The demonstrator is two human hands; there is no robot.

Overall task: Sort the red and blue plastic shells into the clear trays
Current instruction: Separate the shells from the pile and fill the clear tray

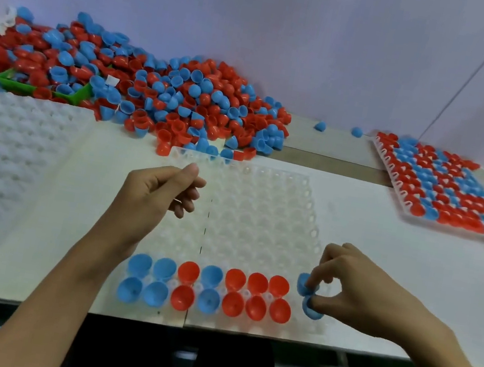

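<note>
Shells (pixel 140 92), red and blue mixed, lay in a big loose heap behind the clear tray (pixel 260 218), close enough for a hand to reach. Beside the heap, to the right behind this tray, a filled tray (pixel 445 185) was put aside, probably because it was finished. The clear tray lay on the counter (pixel 382 255) directly before the person, so both hands could work over it. Its two nearest rows (pixel 207 286) held pairs of the same colour, one behind the other. The left hand (pixel 156 191) hovered over the tray's far left part, fingers loosely curled, holding nothing that I could see. The right hand (pixel 355 282) pinched two blue shells (pixel 309 297) at the tray's near right corner, apparently to close both rows.
</note>
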